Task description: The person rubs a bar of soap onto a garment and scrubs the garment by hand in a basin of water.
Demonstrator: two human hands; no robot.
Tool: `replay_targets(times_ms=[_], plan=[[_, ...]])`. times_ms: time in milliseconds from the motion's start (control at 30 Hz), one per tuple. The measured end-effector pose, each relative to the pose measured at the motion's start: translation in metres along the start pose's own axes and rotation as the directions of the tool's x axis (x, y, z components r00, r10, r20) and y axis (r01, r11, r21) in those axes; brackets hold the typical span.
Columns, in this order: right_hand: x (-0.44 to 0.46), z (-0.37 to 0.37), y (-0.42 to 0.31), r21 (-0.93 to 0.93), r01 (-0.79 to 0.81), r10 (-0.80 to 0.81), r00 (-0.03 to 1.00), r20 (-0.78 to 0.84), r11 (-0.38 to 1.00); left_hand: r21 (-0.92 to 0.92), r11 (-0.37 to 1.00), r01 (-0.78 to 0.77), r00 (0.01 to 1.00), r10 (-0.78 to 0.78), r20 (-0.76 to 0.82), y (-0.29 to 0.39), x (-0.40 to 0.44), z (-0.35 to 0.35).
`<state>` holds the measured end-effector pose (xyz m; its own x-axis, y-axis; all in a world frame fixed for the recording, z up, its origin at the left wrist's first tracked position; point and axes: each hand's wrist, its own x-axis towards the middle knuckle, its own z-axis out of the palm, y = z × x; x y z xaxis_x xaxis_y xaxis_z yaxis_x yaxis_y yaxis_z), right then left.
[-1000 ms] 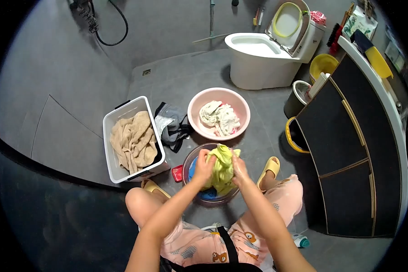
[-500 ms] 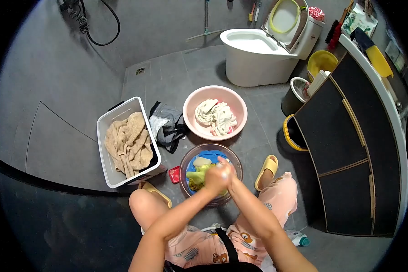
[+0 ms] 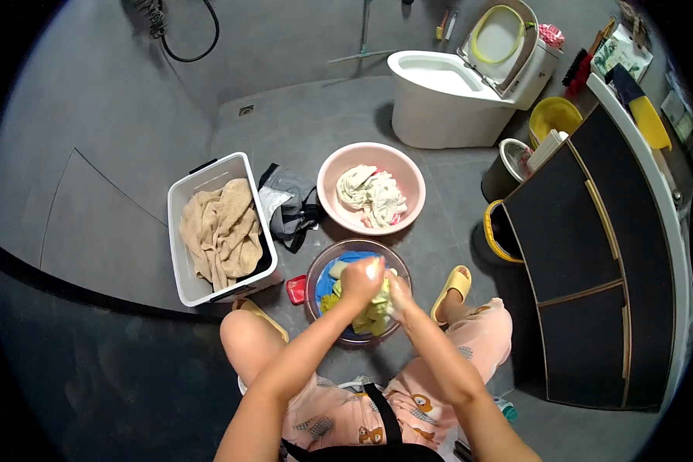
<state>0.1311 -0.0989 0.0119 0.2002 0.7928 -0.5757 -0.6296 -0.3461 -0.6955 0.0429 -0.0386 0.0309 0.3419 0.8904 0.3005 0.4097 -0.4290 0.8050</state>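
Observation:
My left hand [image 3: 362, 279] is closed in a fist around part of a wet yellow-green cloth [image 3: 373, 317], with white suds on its knuckles. Close beside it, my right hand [image 3: 396, 296] grips the same cloth, its fingers partly hidden. Both hands are over a brown basin [image 3: 311, 291], where the cloth hangs down between them. Blue fabric [image 3: 325, 286] lies in the basin under the cloth. A pale block that looks like a bar of soap [image 3: 337, 269] rests on the fabric, just left of my left hand.
Beyond stands a pink basin [image 3: 327, 208] with white and red laundry. To the left are a white-rimmed bin [image 3: 179, 258] holding a beige towel, a grey-black bag [image 3: 291, 208] and a red object [image 3: 296, 290]. A dark cabinet [image 3: 577, 231], buckets and a toilet [image 3: 439, 108] are farther right.
My hands, pressed together before, have moved slightly apart, the left one up and left. More yellow-green cloth now shows between and below them. The view has shifted slightly.

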Motion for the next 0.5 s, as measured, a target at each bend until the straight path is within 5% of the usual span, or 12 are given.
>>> replay_targets(times_ms=[67,133,167,200,300,367,433,500], plan=[[-0.014,0.01,-0.015,-0.052,-0.034,0.038,0.997,0.067,0.998,-0.024,0.967,0.254,0.965,-0.252,0.075,-0.011,0.015,-0.01],[-0.022,0.01,-0.029,-0.201,0.018,0.009,0.991,0.13,0.979,-0.162,0.925,0.343,0.929,-0.308,0.205,-0.009,0.023,-0.018],[-0.002,-0.014,-0.016,-0.552,0.19,-0.093,0.975,0.199,0.812,-0.221,0.893,0.392,0.903,-0.328,0.276,-0.007,0.022,-0.02],[-0.006,-0.017,-0.018,-0.645,0.211,-0.054,0.966,0.254,0.735,-0.439,0.819,0.369,0.911,-0.227,0.343,-0.006,0.019,-0.019],[-0.008,-0.02,-0.026,-0.806,0.239,0.053,0.947,0.317,0.542,-0.525,0.687,0.503,0.82,-0.188,0.541,0.0,0.009,-0.02],[-0.008,-0.023,-0.025,-0.594,0.297,-0.085,0.93,0.358,0.748,-0.63,0.609,0.481,0.839,-0.111,0.533,0.002,0.006,-0.023],[-0.014,-0.023,-0.032,-0.256,0.261,-0.163,0.924,0.346,0.931,-0.603,0.724,0.334,0.882,-0.015,0.471,-0.009,0.005,-0.021],[-0.022,-0.024,-0.046,-0.145,0.169,-0.13,0.96,0.247,0.975,-0.494,0.812,0.31,0.841,0.007,0.54,-0.019,0.004,-0.021]])
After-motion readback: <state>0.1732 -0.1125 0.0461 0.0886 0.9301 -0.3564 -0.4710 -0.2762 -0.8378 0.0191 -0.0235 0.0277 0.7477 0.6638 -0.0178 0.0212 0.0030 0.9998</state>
